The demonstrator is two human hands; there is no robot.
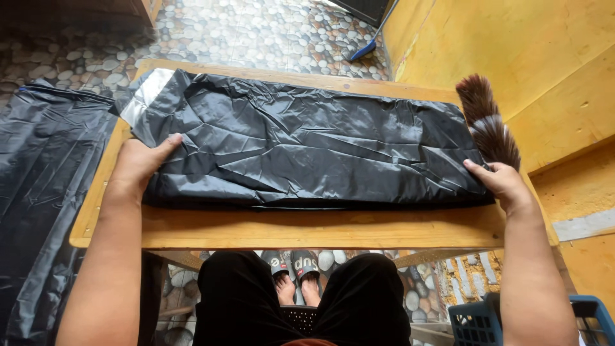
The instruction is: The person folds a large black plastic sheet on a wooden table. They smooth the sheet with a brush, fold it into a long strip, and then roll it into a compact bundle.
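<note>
A stack of black plastic bags [307, 144] lies flat along a low wooden table [307, 229], covering most of its top and leaving a bare strip of wood along the edge nearest the person. The left hand [142, 160] rests at the left end of the stack, palm down on the table edge with the thumb laid on top of the plastic; it presses rather than clasps, fingers loosely extended. The right hand [503, 182] sits at the right end of the stack, fingers stretched flat against the plastic's near corner, open and not closed around anything. Just beyond that hand, at the table's right end, a brown-and-white feather duster [488, 122] lies touching the stack's far right corner. A pale, silvery fold [144, 96] shows at the stack's far left corner. To the left of the table more black plastic sheeting [45, 186] is spread over the pebble-patterned floor [256, 32]. Below the table's near right corner stands a blue plastic crate [477, 323].
</note>
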